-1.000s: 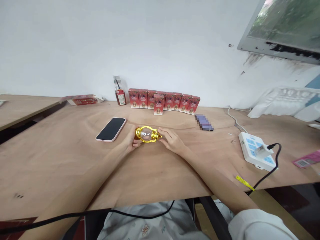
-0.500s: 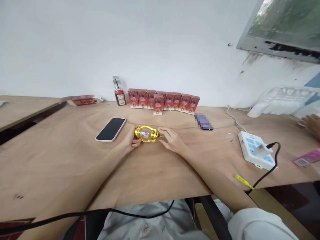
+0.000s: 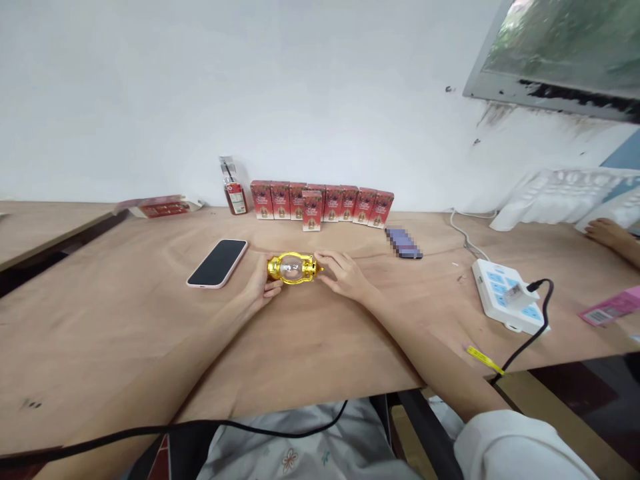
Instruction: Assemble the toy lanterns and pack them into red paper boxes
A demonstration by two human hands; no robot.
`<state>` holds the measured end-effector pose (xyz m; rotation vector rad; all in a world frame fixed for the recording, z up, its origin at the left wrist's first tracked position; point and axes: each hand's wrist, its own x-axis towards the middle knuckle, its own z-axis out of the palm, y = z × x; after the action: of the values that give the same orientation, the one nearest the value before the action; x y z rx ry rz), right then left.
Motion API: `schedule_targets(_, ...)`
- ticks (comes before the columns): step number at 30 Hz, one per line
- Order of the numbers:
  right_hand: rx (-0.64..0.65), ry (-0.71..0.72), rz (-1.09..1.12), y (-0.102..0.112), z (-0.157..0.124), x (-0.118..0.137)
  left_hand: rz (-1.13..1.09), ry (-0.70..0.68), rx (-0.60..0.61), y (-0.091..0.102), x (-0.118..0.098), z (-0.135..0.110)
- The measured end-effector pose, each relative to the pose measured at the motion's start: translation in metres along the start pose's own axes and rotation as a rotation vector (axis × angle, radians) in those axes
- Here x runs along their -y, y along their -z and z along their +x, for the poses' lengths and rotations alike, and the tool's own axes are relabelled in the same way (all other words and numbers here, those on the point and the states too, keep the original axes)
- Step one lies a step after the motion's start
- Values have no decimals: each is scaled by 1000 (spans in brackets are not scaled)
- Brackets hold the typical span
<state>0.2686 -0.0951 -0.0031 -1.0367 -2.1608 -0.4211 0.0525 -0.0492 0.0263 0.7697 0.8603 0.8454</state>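
A small gold lantern (image 3: 292, 268) with a clear, rounded middle lies sideways above the wooden table in front of me. My left hand (image 3: 260, 283) is closed around its base end, at the left. At the opposite end, the fingers of my right hand (image 3: 345, 275) bend around the lantern's pointed top, index finger above and thumb below. The right fingertips seem to touch the gold cap. Part of the base is hidden by the left fingers.
A phone (image 3: 218, 264) lies left of my hands, another phone (image 3: 404, 243) to the right. Several red boxes (image 3: 311, 212) stand by the wall beside a bottle (image 3: 236, 195). Rightward are a power strip (image 3: 507, 297), a pink box (image 3: 610, 307) and another person's hand (image 3: 607, 233).
The view has shifted slightly. My hands and the lantern keep nearly the same pose. The other person's hand at the right has moved toward the white packaging at the back.
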Motion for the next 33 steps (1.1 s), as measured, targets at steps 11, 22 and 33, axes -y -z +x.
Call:
schedule_targets(11,99,-58,-67,5,0,-5,31,-61,-27,1,3,4)
schedule_targets(22,-11,-231,-7,-13,-1,23,-159,-162,-52,-18,24,-3)
schedule_targets(33,-306,-378,187,-7,8,48,-344,-115,-46,-26,18,-12)
